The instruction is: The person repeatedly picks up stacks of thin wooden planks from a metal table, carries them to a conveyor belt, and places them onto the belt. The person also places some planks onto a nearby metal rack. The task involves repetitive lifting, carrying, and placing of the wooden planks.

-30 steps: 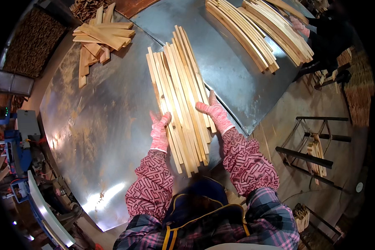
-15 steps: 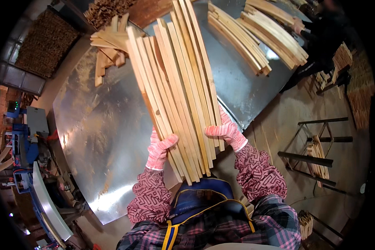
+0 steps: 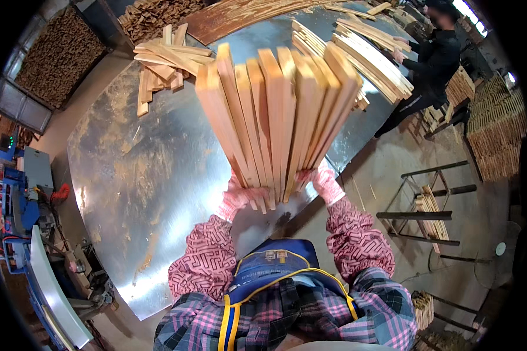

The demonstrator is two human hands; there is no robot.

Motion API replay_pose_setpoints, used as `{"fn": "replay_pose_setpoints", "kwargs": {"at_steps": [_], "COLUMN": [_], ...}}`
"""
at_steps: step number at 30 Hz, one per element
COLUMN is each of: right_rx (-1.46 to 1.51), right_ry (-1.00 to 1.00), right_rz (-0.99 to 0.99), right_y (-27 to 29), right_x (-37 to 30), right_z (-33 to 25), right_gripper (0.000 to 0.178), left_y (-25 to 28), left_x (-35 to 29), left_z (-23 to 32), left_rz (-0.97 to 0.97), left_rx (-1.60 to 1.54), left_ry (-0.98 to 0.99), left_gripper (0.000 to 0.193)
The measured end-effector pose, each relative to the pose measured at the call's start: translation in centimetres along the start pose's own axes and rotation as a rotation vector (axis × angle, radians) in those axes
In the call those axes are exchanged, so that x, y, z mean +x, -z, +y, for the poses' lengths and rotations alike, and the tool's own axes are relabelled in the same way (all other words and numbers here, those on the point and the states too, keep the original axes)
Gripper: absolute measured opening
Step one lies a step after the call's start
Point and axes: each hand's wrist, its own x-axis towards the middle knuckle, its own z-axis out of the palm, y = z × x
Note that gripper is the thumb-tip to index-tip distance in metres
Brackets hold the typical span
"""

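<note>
A fanned bundle of long pale wooden slats (image 3: 272, 117) is raised above the metal-topped table, its far ends tilted up toward me. My left hand (image 3: 240, 196), in a pink-and-white knit glove, is closed round the bundle's lower left side. On the lower right side my right hand (image 3: 319, 178), gloved the same way, grips the slats too. Some of the fingers are hidden behind the wood. The slats' near ends come together between both hands and spread apart toward the top.
Sheet metal covers the table (image 3: 129, 193). A loose heap of wood pieces (image 3: 167, 64) lies at its far left, stacked curved slats (image 3: 372, 58) at far right. A co-worker in black (image 3: 436, 64) handles those. Blue machinery (image 3: 17, 205) stands left, a metal frame stand (image 3: 416, 215) right.
The slat bundle has tipped upward, so its far end faces me and its near ends have moved away from my body. Both hands have shifted with it, still gripping.
</note>
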Motion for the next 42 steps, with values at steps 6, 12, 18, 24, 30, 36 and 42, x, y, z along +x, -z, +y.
{"fn": "replay_pose_setpoints", "kwargs": {"at_steps": [6,12,18,24,30,36,42], "right_rx": [-0.338,-0.183,-1.367,-0.925,-0.452,-0.034,-0.040], "right_ry": [0.178,-0.155,-0.237,-0.199,-0.164,-0.222,-0.172], "right_rz": [0.033,-0.064,0.206,0.084,0.484,0.655,0.561], "right_y": [-5.0,-6.9,-6.3,-7.1,4.5,7.5,8.6], "right_x": [0.9,4.3,8.5,5.7,-1.6,-8.7,-8.8], "right_z": [-2.4,3.3,12.4,8.2,14.5,17.8,20.0], "right_gripper": [0.101,0.110,0.103,0.097,0.081,0.069,0.063], "left_y": [3.2,5.4,9.6,10.0,14.6,15.4,8.7], "left_x": [-4.0,-7.6,-4.1,-7.5,-12.4,-13.6,-11.0], "left_z": [0.7,-6.6,-3.3,-9.4,-10.3,-13.2,-11.6], "left_rz": [0.025,0.155,-0.434,-0.017,0.346,0.209,0.331], "left_rx": [-0.220,-0.285,0.473,0.368,-0.150,0.768,0.176], "left_ry": [0.220,0.453,1.070,0.934,0.760,0.344,0.670], "left_gripper": [0.074,0.091,0.106,0.126,0.083,0.085,0.104]}}
